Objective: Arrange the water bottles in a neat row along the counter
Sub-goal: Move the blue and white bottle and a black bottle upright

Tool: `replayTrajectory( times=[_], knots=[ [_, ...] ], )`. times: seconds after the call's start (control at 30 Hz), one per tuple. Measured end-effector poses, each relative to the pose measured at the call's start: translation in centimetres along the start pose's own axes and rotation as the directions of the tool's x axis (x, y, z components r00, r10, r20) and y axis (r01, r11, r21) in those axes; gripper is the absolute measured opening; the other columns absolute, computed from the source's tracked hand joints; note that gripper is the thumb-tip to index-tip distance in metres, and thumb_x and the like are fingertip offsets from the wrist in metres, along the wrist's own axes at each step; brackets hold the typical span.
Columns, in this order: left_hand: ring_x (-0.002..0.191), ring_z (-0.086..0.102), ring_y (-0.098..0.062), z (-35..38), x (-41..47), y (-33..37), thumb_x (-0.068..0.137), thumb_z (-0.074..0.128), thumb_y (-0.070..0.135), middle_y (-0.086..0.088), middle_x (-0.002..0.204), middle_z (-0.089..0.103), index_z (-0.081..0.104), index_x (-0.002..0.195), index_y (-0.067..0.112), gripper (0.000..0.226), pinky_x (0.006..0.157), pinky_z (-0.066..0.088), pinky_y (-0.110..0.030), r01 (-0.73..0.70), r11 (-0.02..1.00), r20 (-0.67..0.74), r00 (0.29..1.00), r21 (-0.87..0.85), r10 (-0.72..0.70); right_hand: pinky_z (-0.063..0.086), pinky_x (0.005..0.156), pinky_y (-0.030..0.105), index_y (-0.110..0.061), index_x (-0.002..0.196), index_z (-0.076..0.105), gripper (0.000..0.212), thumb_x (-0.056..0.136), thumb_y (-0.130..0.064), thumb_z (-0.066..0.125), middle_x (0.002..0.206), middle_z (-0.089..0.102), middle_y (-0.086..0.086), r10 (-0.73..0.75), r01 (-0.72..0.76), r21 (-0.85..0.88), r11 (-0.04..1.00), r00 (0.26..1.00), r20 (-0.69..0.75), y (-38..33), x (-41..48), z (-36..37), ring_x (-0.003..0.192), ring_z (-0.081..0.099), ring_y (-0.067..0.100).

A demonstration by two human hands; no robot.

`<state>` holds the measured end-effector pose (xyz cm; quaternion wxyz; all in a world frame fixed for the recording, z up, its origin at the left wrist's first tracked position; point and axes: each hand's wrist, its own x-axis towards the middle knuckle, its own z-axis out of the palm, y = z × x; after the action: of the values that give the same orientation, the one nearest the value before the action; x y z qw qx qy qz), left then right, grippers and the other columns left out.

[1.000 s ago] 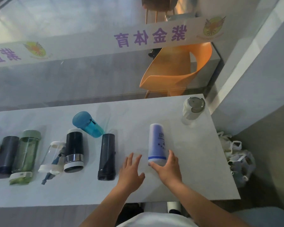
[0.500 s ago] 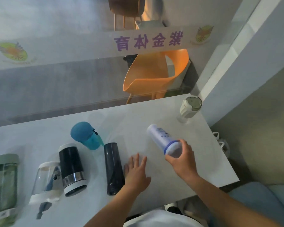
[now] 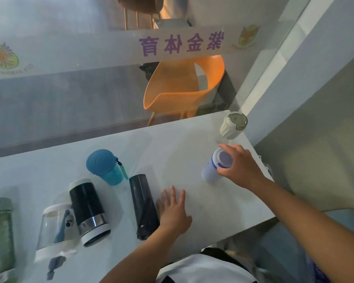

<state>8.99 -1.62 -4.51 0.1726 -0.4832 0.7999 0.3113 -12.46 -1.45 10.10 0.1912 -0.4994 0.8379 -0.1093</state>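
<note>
Fingers of the right hand (image 3: 240, 168) wrap the top of the pale blue bottle (image 3: 214, 168), upright near the cream bottle (image 3: 233, 126); left hand (image 3: 173, 213) lies flat, empty. Most bottles lie sideways, unsorted

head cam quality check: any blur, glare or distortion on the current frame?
Head view: wide-angle bending, the counter edge and wall lines curve and lean; motion smear at the lower right corner and on the green bottle at the left edge; hazy reflections wash the glass partition; light is dim, soft and bluish, with only faint shadows; the right hand on the white-and-blue bottle is fairly sharp.
</note>
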Motion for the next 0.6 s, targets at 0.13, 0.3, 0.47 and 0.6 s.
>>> replayTrajectory(
  times=[0.13, 0.3, 0.47, 0.6],
  knots=[
    [0.145, -0.026, -0.038, -0.2, 0.0, 0.1, 0.090, 0.053, 0.044, -0.008, 0.161, -0.025, -0.008, 0.155, 0.031, 0.089, 0.118, -0.006, -0.058, 0.010, 1.000, -0.002, 1.000, 0.018, -0.010, 0.045, 0.096, 0.042, -0.029, 0.147, 0.036, 0.075, 0.080, -0.032, 0.069, 0.144, 0.041, 0.006, -0.047, 0.047, -0.002, 0.999, 0.998, 0.035, 0.4, 0.0, 0.1, 0.119, 0.046, 0.033],
    [0.150, -0.013, -0.035, -1.9, -0.4, 0.7, 0.091, 0.055, 0.041, -0.007, 0.164, -0.011, 0.003, 0.155, 0.031, 0.083, 0.120, -0.002, -0.056, 0.038, 0.999, 0.009, 0.999, 0.024, -0.038, 0.039, 0.105, 0.051, -0.031, 0.145, 0.036, 0.074, 0.079, -0.043, 0.066, 0.149, 0.039, 0.009, -0.161, 0.156, -0.079, 0.985, 0.985, -0.060, 0.2, -0.5, -0.2, 0.133, 0.038, 0.034],
    [0.149, 0.011, -0.024, -4.2, -3.8, 0.4, 0.092, 0.053, 0.046, 0.000, 0.161, 0.019, 0.023, 0.150, 0.034, 0.067, 0.123, 0.003, -0.048, 0.088, 0.979, -0.291, 0.947, -0.185, -0.140, 0.042, 0.104, 0.042, -0.024, 0.133, 0.054, 0.053, 0.083, -0.036, 0.067, 0.137, 0.055, 0.005, -0.468, 0.497, 0.120, 0.860, 0.860, -0.204, -2.2, -4.2, 1.6, 0.125, 0.051, 0.022],
    [0.143, 0.023, -0.022, -3.5, -7.8, -1.2, 0.083, 0.063, 0.052, 0.001, 0.155, 0.029, 0.030, 0.148, 0.034, 0.074, 0.119, 0.017, -0.042, 0.233, 0.878, -0.465, 0.776, -0.418, -0.427, 0.040, 0.106, 0.042, -0.026, 0.136, 0.052, 0.061, 0.078, -0.045, 0.053, 0.142, 0.050, 0.009, -0.575, 0.565, 0.105, 0.818, 0.810, 0.116, -1.7, -5.4, 6.8, 0.128, 0.049, 0.029]
  ],
)
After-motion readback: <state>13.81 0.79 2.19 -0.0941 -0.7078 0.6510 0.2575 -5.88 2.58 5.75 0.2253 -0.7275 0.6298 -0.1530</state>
